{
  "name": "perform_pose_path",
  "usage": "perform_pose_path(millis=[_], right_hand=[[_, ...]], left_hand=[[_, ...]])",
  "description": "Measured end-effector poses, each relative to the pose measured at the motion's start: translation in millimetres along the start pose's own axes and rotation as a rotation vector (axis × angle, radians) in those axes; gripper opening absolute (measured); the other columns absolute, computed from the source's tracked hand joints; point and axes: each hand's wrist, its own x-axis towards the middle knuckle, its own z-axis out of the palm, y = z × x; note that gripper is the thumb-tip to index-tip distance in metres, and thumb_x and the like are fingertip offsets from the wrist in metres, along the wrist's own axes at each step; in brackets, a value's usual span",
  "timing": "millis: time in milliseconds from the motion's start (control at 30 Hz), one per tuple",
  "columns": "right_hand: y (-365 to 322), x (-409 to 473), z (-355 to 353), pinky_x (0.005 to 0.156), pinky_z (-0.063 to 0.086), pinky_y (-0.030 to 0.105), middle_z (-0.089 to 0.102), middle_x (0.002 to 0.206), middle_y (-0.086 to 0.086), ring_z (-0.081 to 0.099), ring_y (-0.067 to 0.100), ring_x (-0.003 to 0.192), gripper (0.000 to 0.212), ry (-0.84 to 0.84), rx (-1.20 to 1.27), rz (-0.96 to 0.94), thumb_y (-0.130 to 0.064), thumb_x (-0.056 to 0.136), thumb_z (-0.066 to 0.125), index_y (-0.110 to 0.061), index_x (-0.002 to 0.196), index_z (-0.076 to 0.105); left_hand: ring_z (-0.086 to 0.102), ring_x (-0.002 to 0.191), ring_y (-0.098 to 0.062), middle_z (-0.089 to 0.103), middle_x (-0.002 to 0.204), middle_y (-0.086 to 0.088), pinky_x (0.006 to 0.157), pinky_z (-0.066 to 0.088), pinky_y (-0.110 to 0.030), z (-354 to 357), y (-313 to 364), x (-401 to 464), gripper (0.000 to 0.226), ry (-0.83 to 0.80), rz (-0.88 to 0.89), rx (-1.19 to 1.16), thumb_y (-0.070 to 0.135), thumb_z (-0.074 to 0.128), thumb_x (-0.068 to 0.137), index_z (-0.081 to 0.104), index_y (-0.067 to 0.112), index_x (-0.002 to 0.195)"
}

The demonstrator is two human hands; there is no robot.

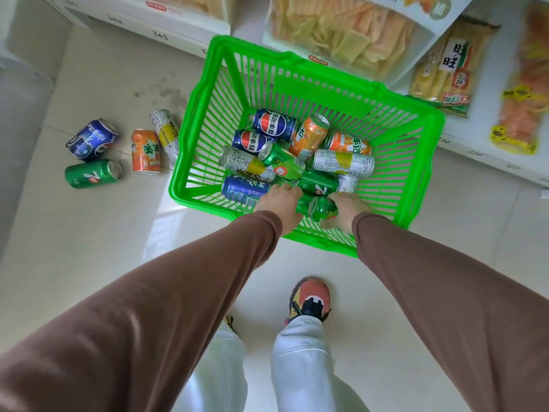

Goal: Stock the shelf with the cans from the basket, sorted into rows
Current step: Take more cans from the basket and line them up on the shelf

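Observation:
A green plastic basket stands on the floor in front of me, holding several cans lying on their sides: blue, orange, green and silver-yellow ones. Both my hands reach into its near end. My left hand and my right hand grip a green can between them, each at one end. Another green can lies just beyond it. On the floor to the left lie a blue can, a green can, an orange can and a silver-yellow can.
White shelves with snack packs run along the top and right: chip packs and a rice cracker bag. My shoe stands just behind the basket. Pale tiled floor lies all around.

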Motion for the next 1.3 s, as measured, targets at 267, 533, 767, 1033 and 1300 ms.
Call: perform_pose_path(millis=[267,533,767,1033,1300], right_hand=[[-45,-110,-93,0.089,0.048,0.031,0.063,0.118,-0.008,0.061,0.017,0.105,0.078,0.243,0.666,-0.026,-0.062,0.068,0.08,-0.022,0.13,0.057],[-123,-306,-266,0.094,0.054,0.038,0.073,0.105,-0.013,0.068,0.007,0.097,0.065,0.488,0.902,-0.139,-0.066,0.06,0.077,-0.028,0.112,0.067],[-186,-504,-401,0.088,0.057,0.034,0.074,0.099,-0.013,0.07,0.006,0.093,0.052,0.752,1.012,-0.292,-0.065,0.062,0.079,-0.032,0.101,0.068],[-203,-619,-482,0.09,0.057,0.038,0.074,0.098,-0.006,0.069,0.012,0.093,0.052,0.919,1.13,-0.517,-0.053,0.065,0.082,-0.023,0.105,0.069],[-139,-591,-564,0.097,0.054,0.043,0.07,0.106,-0.008,0.065,0.012,0.099,0.059,1.016,1.103,-0.453,-0.043,0.06,0.079,-0.026,0.114,0.061]], left_hand=[[0.039,0.131,-0.03,0.047,0.137,-0.009,0.104,0.041,-0.045,-99,32,-79,0.056,0.137,-0.036,-0.092,0.025,0.06,0.088,0.04,0.016,0.139],[0.045,0.124,-0.033,0.051,0.132,-0.013,0.103,0.04,-0.044,-304,101,-216,0.058,0.342,0.063,-0.132,0.027,0.063,0.085,0.043,0.012,0.137],[0.053,0.114,-0.029,0.058,0.121,-0.011,0.097,0.042,-0.036,-473,170,-357,0.051,0.55,0.308,-0.154,0.022,0.065,0.085,0.048,0.013,0.131],[0.058,0.098,-0.023,0.06,0.108,-0.006,0.078,0.04,-0.026,-567,230,-424,0.041,0.691,0.547,-0.088,0.012,0.062,0.081,0.051,0.012,0.121],[0.057,0.106,-0.018,0.061,0.116,-0.002,0.089,0.046,-0.028,-609,292,-364,0.047,0.628,0.529,-0.104,0.014,0.061,0.085,0.049,0.019,0.131]])
